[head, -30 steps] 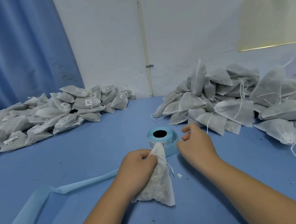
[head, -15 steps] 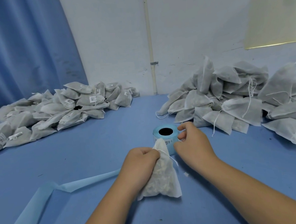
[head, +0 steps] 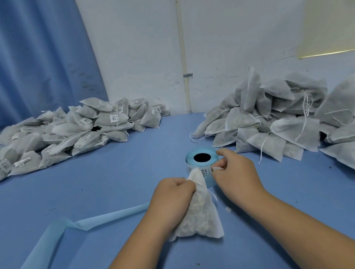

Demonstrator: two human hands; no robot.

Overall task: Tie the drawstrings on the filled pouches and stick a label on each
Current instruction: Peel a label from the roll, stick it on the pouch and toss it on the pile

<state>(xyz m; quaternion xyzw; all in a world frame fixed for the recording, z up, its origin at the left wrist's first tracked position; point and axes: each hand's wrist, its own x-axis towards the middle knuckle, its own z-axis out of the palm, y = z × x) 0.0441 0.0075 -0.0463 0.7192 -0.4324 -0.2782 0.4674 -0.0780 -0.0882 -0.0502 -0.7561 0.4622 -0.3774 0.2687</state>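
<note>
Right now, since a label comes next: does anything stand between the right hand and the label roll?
Nothing visible does. The right hand is at the label roll, pinching a label at its side; the pouch in the left hand stands just left of that spot.

White wall [head: 237,29], blue curtain [head: 22,58], perhaps window [head: 334,8].

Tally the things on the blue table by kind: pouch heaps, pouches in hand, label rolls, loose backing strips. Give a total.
Pouch heaps: 2, labelled heap and loose-string heap
Held pouch: 1, gripped by the left hand
Label roll: 1
Backing strip: 1
Total: 5
</note>
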